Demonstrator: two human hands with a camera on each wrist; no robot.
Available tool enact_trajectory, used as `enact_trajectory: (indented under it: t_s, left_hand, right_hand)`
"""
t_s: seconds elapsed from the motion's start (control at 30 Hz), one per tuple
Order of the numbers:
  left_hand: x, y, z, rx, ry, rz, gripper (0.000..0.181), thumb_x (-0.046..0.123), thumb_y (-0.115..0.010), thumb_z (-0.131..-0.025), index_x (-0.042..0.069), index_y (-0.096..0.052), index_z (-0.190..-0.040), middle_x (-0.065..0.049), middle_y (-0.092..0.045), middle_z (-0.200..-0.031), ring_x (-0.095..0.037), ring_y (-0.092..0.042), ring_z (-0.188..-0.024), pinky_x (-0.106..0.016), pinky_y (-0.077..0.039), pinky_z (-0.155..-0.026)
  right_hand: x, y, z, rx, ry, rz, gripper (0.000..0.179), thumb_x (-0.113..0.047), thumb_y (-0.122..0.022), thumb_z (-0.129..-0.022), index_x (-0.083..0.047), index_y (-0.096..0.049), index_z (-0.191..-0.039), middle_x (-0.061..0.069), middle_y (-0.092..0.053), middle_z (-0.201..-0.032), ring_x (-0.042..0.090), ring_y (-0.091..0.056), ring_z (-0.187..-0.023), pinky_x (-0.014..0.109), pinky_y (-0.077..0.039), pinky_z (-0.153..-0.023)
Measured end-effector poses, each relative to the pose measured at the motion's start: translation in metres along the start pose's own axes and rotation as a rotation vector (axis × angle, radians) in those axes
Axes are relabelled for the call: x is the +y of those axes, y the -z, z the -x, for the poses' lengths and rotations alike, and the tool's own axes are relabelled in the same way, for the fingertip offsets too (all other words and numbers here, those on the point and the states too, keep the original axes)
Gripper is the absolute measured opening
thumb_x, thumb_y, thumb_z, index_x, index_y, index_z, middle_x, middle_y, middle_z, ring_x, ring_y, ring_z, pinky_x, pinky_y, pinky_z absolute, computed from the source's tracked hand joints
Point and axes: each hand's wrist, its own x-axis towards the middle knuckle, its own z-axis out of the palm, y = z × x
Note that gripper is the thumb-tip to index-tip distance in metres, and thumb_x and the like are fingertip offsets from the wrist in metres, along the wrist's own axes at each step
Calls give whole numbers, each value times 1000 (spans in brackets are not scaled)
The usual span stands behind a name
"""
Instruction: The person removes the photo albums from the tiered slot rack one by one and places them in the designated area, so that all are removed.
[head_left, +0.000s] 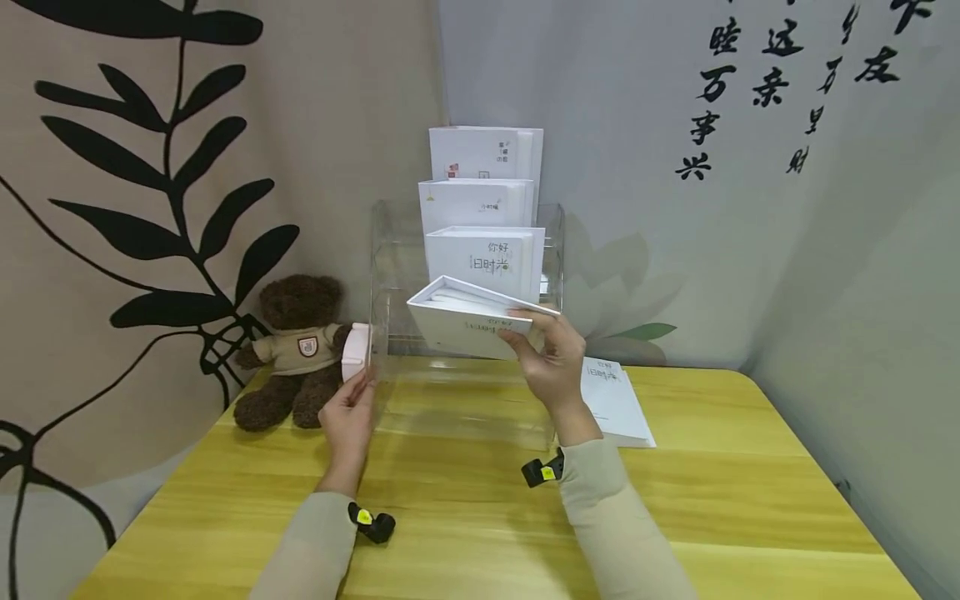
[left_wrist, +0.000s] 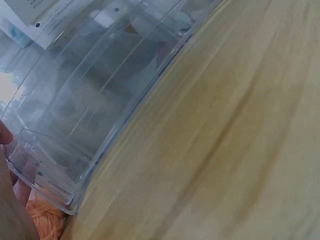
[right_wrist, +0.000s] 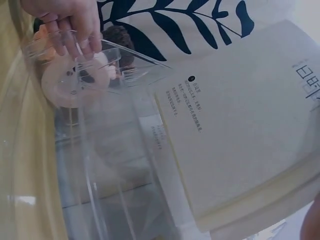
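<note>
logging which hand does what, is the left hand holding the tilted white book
No, the left hand grips the side of the clear rack, while the right hand holds the tilted white book.

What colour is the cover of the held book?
The cover is white with dark lettering; the head view shows it best.

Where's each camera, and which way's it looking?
Head: on the head, facing forward and down at the clear rack; left hand, right hand, sleeves show.
Left wrist: on that wrist, facing rack and table; left hand shows.
Right wrist: on that wrist, facing white book and rack; left hand shows, right hand peeks in.
Both wrist views show rack and left hand.
</note>
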Motion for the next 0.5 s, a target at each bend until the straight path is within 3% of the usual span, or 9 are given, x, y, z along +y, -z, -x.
enact_trajectory:
  t_s: [0.13, 0.23, 0.3, 0.4, 0.5]
  left_hand:
    - [1, -4, 1, -5, -19, 2, 23, 6, -76, -90, 8, -78, -113, -10, -75, -107, -3, -72, -91, -12, -54, -76]
    - [1, -4, 2, 5, -27, -9, 22, 8, -77, -89, 9, -79, -112, -10, -76, -105, 0, -71, -88, -11, -54, -73]
    - [1, -4, 2, 8, -35, -6, 22, 8, -77, -89, 8, -79, -112, -11, -76, -105, 5, -69, -85, -10, -54, -73]
    - [0, -2, 2, 6, -48, 2, 23, 9, -77, -89, 7, -79, -112, -13, -75, -106, 9, -67, -84, -11, -54, -74]
    - [-1, 1, 2, 9, -44, -2, 23, 10, -77, -89, 9, -79, -112, -12, -75, -106, 9, -67, -84, -10, -54, -73]
  right_hand:
    - [-8, 8, -5, 16, -32, -7, 37, 18, -81, -71, 7, -70, -105, 19, -71, -105, 18, -69, -93, 22, -55, -69]
    - [-16, 14, -8, 26, -66, -21, 34, 13, -81, -74, 8, -69, -106, 18, -71, -106, 18, -71, -88, 23, -57, -68]
    - [-21, 18, -10, 30, -85, -23, 32, 8, -82, -77, 7, -69, -106, 17, -72, -107, 17, -71, -77, 23, -56, -62]
    - [-26, 24, -11, 35, -102, -20, 31, 1, -83, -79, 7, -69, -106, 13, -73, -106, 9, -58, -52, 18, -48, -50]
    - [-28, 32, -9, 40, -111, -33, 32, 0, -83, -80, 8, -68, -107, 10, -74, -104, 8, -50, -46, 17, -42, -47]
